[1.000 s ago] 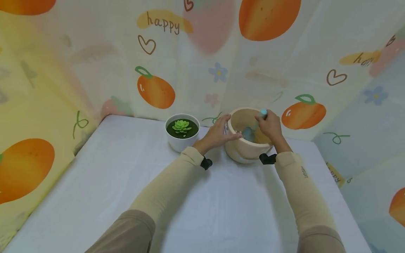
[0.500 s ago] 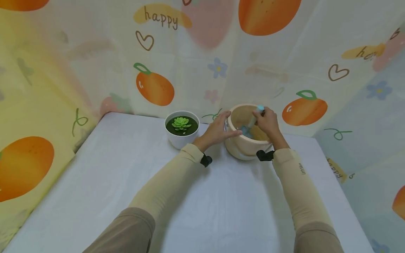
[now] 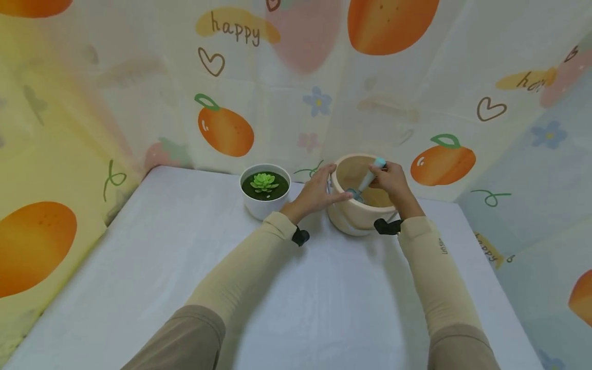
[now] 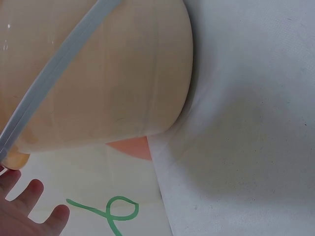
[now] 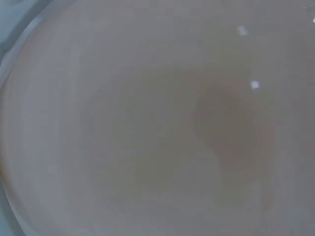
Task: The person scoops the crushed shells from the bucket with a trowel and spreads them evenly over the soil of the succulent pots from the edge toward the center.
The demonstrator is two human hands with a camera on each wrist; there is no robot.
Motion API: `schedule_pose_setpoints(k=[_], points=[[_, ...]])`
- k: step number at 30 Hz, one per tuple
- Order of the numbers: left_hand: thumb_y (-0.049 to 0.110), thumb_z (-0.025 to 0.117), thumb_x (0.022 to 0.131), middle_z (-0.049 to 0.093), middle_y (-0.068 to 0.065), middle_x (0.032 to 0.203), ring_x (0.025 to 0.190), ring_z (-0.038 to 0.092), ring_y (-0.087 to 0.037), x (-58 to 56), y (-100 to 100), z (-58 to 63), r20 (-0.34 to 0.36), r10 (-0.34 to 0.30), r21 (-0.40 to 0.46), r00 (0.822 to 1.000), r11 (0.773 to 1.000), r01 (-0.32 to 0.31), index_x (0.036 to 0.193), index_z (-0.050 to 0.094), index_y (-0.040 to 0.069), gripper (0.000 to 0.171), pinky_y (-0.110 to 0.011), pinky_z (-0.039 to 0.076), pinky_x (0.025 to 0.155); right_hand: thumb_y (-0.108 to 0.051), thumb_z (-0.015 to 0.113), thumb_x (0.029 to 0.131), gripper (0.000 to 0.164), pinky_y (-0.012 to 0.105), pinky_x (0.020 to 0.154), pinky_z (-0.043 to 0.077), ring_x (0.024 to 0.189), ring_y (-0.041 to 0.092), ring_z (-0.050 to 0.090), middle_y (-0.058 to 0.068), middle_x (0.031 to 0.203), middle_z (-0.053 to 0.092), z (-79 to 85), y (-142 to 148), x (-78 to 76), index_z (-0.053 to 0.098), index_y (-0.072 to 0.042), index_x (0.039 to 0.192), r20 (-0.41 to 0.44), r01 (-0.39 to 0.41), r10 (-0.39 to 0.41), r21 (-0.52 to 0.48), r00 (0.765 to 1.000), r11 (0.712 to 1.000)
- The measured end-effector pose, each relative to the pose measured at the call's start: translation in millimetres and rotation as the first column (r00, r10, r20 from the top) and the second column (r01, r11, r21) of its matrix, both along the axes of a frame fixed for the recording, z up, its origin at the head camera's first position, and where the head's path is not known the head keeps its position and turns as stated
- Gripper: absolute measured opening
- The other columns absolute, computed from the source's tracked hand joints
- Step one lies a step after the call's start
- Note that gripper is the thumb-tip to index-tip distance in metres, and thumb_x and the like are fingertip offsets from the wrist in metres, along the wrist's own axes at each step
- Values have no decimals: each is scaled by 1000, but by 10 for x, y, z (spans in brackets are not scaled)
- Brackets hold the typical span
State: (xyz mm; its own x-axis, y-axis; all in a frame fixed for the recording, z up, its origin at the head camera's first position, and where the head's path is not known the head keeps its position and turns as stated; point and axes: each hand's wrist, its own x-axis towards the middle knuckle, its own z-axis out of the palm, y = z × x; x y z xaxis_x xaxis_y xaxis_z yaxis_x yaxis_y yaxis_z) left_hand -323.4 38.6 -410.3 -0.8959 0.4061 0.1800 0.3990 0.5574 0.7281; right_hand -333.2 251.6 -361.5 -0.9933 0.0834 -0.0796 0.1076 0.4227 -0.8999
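A glossy beige bucket (image 3: 353,221) stands near the table's back edge in the head view. Its grey bail handle (image 4: 59,71) slants across the outer wall in the left wrist view. My left hand (image 3: 316,190) rests on the left rim, thumb along the near lip, fingers spread by the far side. Inside the bucket, my right hand (image 3: 392,184) grips the pale blue handle of a brush (image 3: 367,180). The brush slants down to the left, its rounded bluish head low near the wall and partly hidden by the rim. A blurred pale surface fills the right wrist view.
Left of the bucket stands a white pot (image 3: 263,208) with a green succulent (image 3: 263,182). A white cloth covers the table (image 3: 314,308). Fruit-printed fabric (image 3: 277,113) hangs close behind and at both sides.
My right hand has shifted slightly left and tilted the brush handle, so the brush head sits nearer the bucket's left wall. My left hand stays on the rim.
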Motion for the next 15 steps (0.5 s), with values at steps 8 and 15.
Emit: schedule_pose_setpoints(k=[8,15], points=[[56,70,82,29,-5,159,148,27,-22,22,5,10,-19,-4,7,1000,1000,4,153,27,10,94,-51,30,117,-25,49,102,35,23,76,58,70,6,62,18,116,55,9,8,13,52,7,116,-1,2,-2,70,1000,998],[56,70,82,29,-5,159,147,28,-22,20,12,2,-13,-8,19,1000,1000,8,152,27,10,95,-45,31,118,-24,48,103,42,17,66,56,69,4,61,15,114,54,-4,17,8,50,9,128,22,42,-42,-7,999,999]])
